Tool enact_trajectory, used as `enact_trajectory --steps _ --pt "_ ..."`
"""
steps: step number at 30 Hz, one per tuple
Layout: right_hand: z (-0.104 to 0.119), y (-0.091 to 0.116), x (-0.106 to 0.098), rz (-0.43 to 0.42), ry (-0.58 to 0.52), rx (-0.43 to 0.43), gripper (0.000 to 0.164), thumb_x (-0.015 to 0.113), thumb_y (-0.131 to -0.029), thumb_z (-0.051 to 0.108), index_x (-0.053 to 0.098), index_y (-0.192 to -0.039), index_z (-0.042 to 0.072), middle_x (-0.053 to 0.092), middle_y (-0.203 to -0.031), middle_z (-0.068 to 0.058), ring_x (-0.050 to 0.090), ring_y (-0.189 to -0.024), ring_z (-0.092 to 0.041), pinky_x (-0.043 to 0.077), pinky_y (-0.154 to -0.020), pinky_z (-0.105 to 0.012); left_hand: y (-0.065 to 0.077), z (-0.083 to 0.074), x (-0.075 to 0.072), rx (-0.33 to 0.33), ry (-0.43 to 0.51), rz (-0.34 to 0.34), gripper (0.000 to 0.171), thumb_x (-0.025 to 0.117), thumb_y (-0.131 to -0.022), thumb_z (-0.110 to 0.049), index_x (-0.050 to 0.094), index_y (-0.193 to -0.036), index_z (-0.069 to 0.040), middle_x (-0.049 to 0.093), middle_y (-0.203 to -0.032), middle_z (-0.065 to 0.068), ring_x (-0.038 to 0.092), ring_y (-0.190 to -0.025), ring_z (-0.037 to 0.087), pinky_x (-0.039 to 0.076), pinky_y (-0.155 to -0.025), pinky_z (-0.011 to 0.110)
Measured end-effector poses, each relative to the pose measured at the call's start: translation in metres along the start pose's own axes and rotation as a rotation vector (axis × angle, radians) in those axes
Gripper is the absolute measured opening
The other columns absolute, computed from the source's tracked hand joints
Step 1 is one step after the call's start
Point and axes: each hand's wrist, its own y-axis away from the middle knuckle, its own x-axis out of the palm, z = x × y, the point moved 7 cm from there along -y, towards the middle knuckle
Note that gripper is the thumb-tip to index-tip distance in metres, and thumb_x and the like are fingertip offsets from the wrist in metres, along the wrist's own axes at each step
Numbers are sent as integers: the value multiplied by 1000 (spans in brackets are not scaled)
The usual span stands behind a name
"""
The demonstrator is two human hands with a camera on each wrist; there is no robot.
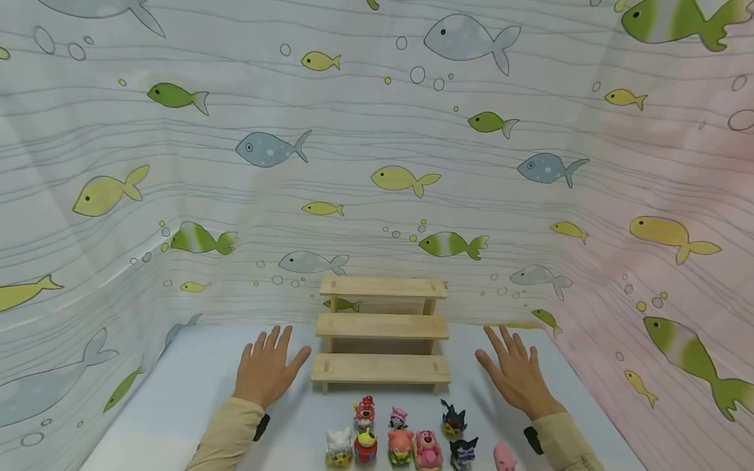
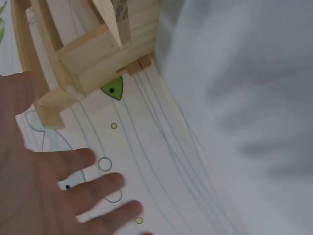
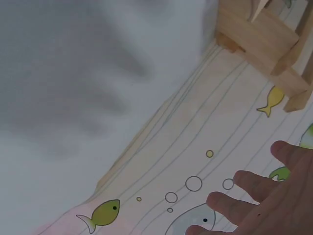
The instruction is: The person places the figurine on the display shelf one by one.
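My left hand point(image 1: 266, 369) is spread with straight fingers to the left of a three-step wooden stand point(image 1: 381, 369), thumb pointing toward its lowest step. On the stand's other side my right hand point(image 1: 517, 374) is spread the same way. Neither hand holds anything. In the left wrist view the left hand's fingers point(image 2: 100, 188) are apart, with the wooden stand point(image 2: 93, 58) above them. The right wrist view has the right hand's fingers point(image 3: 234, 205) spread below the stand point(image 3: 264, 44). All three steps of the stand are bare.
Several small figures stand in front of the stand, among them a red one point(image 1: 364, 413), a pink bear point(image 1: 428, 450), a white-hooded one point(image 1: 338, 448) and a black-eared one point(image 1: 463, 453). A pink figure point(image 1: 504, 456) sits farther right. Fish-printed curtain point(image 1: 377, 229) surrounds the white table point(image 1: 194, 366).
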Motion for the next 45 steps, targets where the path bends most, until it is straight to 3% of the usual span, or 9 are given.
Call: enact_trajectory --steps 4,8,16,29,33,40,45 --pt "-1 9 -2 11 -34 -3 69 42 -106 55 29 -162 18 20 -165 -24 16 -146 -56 5 -105 -79 -3 0 0 66 115 -85 69 55 -103 -50 47 -149 0 50 -147 26 49 -130 49 39 -100 66" --pt "1 15 -7 -12 -39 -32 70 48 -105 54 32 -161 15 26 -162 -25 21 -145 -56 11 -106 -77 -12 4 -5 104 185 -163 64 62 -101 -45 50 -147 -2 55 -143 22 55 -126 45 43 -98 63" --pt "2 28 -23 -129 -27 -98 68 63 -100 45 44 -153 6 43 -153 -26 39 -136 -51 30 -104 -68 -48 5 -19 183 194 -190 61 65 -99 -45 54 -145 -7 57 -142 19 56 -126 41 45 -97 62" --pt "0 58 -34 -156 -36 -101 62 67 -98 43 50 -150 12 55 -145 -17 51 -130 -42 39 -98 -64 -100 -4 -15 209 201 -84 62 65 -99 -45 53 -147 -8 55 -145 19 52 -130 44 40 -100 66" --pt "-2 66 -36 -115 -41 -65 63 65 -99 47 48 -151 15 54 -146 -16 49 -131 -42 39 -98 -65 -113 -5 -12 221 199 -75 61 64 -99 -47 55 -146 -9 56 -144 18 54 -129 43 41 -101 63" --pt "-8 79 -35 -53 -35 -4 66 62 -97 56 50 -149 18 56 -144 -15 51 -129 -42 41 -96 -68 -127 -8 -5 227 178 -58 60 61 -100 -49 56 -145 -11 55 -146 15 53 -130 41 39 -105 60" --pt "-13 89 -31 12 -121 60 64 63 -94 61 54 -146 26 59 -141 -6 53 -130 -37 43 -95 -68 -131 -14 -1 228 173 -42 54 63 -100 -47 61 -141 -11 58 -144 15 55 -128 41 41 -104 60"
